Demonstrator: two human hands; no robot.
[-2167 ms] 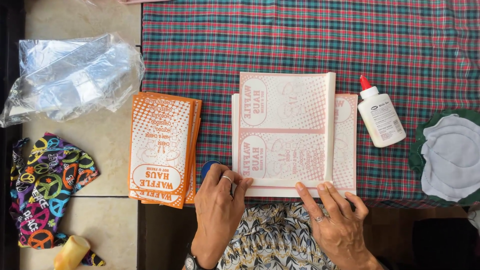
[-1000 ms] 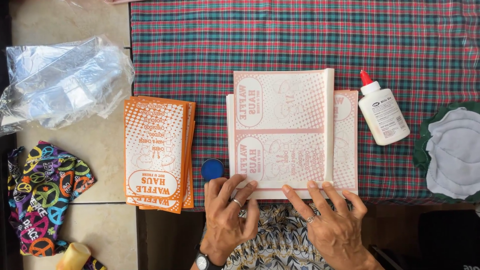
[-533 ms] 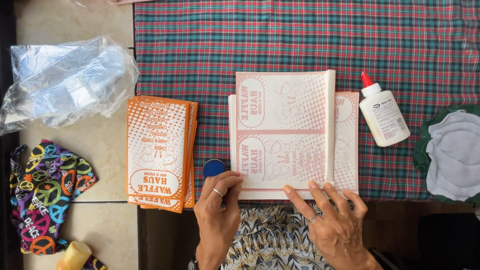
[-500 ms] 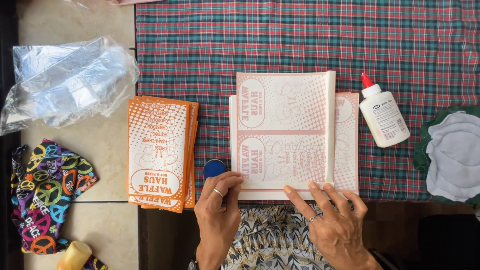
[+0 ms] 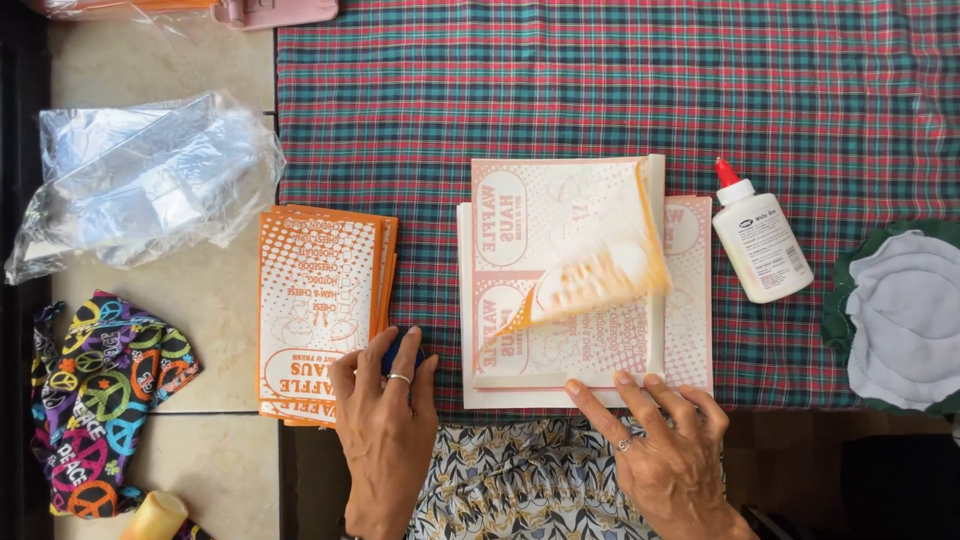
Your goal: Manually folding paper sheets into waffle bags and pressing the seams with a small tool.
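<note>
Left hand: the left hand (image 5: 385, 425) lies flat near the front edge of the surface, fingers spread a little and gripping nothing; a ring shows on one finger. Its fingertips cover a small blue round thing (image 5: 398, 352), mostly hidden, so its kind cannot be told.

Right hand: the right hand (image 5: 665, 450) rests palm down with fingers fanned, the tips pressing the near edge of the stack of printed sheets (image 5: 530, 290); it grasps nothing, only pins the paper flat.

Stack of printed sheets: pale orange and white paper, lying in the middle of the plaid cloth (image 5: 600, 90), straight ahead of the person.

Curling sheet: the top sheet (image 5: 595, 275) is lifted and blurred, bowed in the air above the stack, its far right side raised, with neither hand on it.

Orange stack: a pile of brighter orange printed sheets (image 5: 320, 310) lies just left of the left hand, straddling the cloth's edge and the bare tiled surface (image 5: 200, 340).

Glue bottle: a white bottle with a red cap (image 5: 760, 240) lies right of the sheets, apart from them.

Right edge: white round cloth pieces (image 5: 910, 310) sit on something green.

Left side: a crumpled clear plastic bag (image 5: 140, 185) lies on the tiles, and a black fabric with coloured peace signs (image 5: 95, 400) is nearer the person.
</note>
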